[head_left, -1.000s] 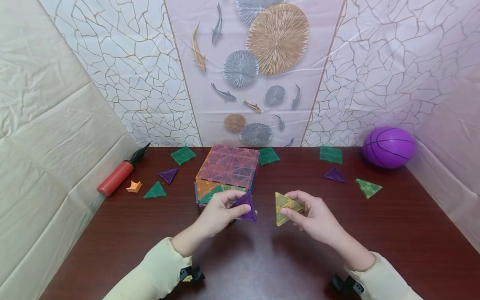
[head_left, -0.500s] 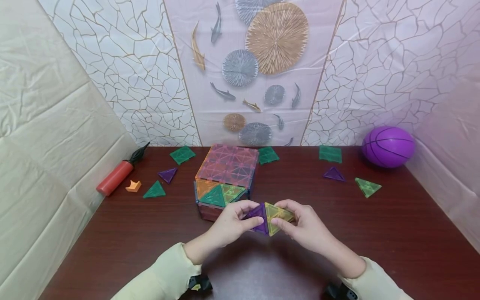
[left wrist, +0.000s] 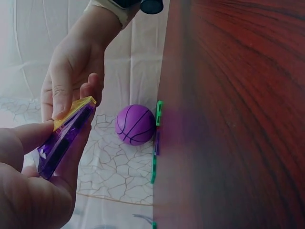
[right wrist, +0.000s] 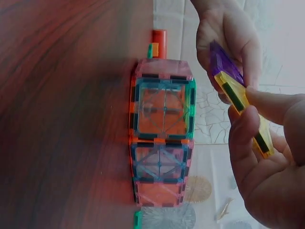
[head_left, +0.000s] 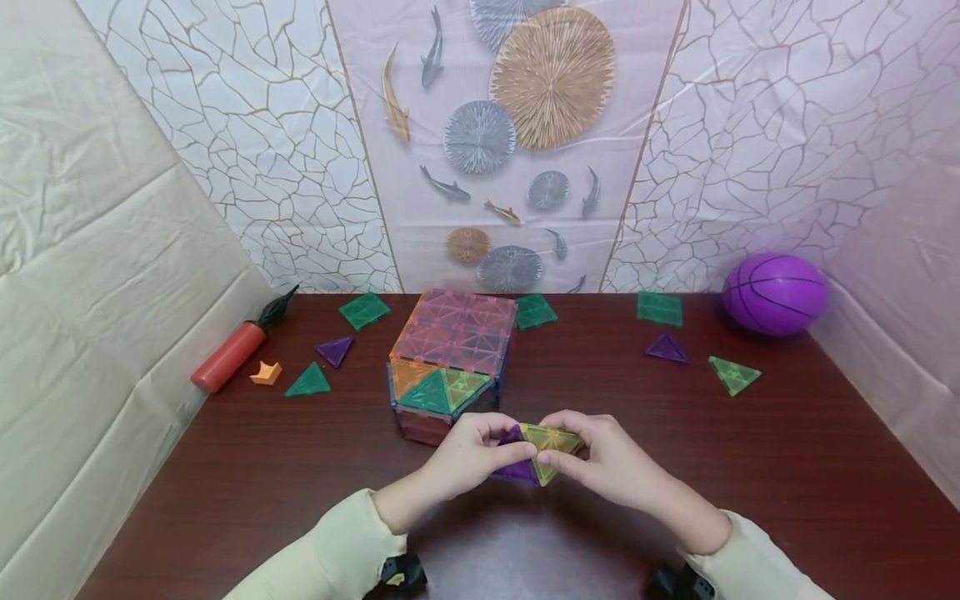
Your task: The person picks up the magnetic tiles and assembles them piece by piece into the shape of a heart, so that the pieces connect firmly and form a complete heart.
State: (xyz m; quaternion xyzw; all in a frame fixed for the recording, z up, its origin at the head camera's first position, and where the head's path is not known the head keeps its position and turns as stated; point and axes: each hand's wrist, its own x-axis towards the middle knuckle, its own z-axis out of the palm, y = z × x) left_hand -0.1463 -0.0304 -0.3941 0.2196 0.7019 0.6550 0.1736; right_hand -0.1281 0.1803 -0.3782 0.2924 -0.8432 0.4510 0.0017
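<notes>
Pinching purple triangle point(head_left: 517, 474) in my left fingers point(head_left: 491, 424), yellow triangle point(head_left: 551, 442) in my right fingers point(head_left: 567, 420), edges touching; thumbs point(head_left: 516, 454) sit near the seam, probably steadying the join. Pair is at five o'clock from tiled box point(head_left: 457, 329), above tabletop point(head_left: 262, 483).

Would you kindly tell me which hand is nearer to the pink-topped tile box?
Left: the left hand is just in front of the tile box, by its near right corner; the right hand is farther off to the right.
</notes>
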